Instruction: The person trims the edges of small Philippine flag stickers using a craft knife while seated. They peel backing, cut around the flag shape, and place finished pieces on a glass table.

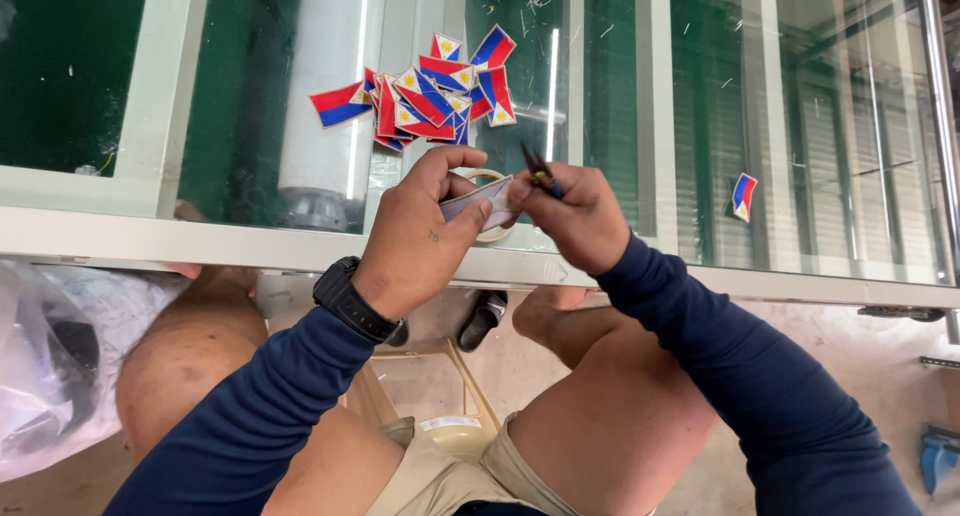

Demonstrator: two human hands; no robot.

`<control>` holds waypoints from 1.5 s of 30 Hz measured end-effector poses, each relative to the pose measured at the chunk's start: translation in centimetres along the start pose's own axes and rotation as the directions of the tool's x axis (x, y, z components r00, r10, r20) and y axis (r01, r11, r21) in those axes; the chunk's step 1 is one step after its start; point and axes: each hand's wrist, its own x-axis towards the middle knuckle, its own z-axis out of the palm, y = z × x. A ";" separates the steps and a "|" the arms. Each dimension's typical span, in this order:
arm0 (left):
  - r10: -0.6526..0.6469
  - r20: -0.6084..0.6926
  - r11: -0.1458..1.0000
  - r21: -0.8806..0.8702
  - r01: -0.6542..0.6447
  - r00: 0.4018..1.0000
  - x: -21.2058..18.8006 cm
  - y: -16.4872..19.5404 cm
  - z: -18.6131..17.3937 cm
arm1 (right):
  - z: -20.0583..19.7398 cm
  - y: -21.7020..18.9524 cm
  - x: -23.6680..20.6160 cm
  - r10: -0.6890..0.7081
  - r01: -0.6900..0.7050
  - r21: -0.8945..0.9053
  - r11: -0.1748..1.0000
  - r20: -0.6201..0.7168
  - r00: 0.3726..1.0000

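Left hand (420, 241) pinching flag patch (478, 200); right hand (575, 216) gripping pliers (540, 173), maybe; patch pile (430, 101) beyond.

Workshop: glass-topped worktable (300, 244), bare concrete floor (850, 376)

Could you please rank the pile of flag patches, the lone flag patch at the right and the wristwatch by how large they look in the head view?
Largest to smallest:
1. pile of flag patches, spread widest on the glass
2. wristwatch, though it sits nearer the camera, so its rank is unsure
3. lone flag patch
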 end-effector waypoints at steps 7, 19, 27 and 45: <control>0.021 0.027 0.998 0.057 -0.023 0.999 0.3 -0.7 -0.2 | -0.2 -0.9 0.2 0.010 -0.004 -0.218 0.976 0.025 1.000; -0.069 0.056 0.978 0.200 0.056 0.996 1.1 -1.4 0.9 | 0.9 -0.4 0.1 -0.217 0.208 -0.453 0.867 0.033 0.976; -0.073 0.029 0.981 0.182 0.066 0.997 1.2 -1.7 0.9 | -0.6 -0.2 0.7 0.062 -0.071 0.097 0.993 0.088 0.994; 0.106 -0.004 0.989 0.106 -0.105 0.994 0.9 -2.0 1.5 | -0.4 -1.0 0.0 -0.164 0.183 -0.365 0.913 0.083 0.983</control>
